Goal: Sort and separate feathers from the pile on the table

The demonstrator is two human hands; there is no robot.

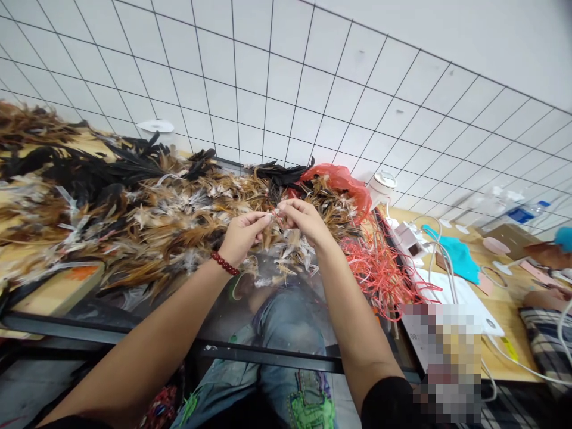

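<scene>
Both my hands meet above a glass-topped table [268,351]. My left hand [243,235], with a red bead bracelet at the wrist, is closed in a pinch. My right hand [304,219] is also pinched, fingertips touching the left's. Between them they hold a small bunch of feathers [276,215], too small to see clearly. A big heap of brown, black and white feathers [134,208] spreads over the table to the left and behind my hands.
A red plastic bag [344,182] lies behind the feathers, and a tangle of red strings [384,268] lies to the right. Further right are white cables, a teal cloth [456,256] and another person's arm [545,298] on a wooden table.
</scene>
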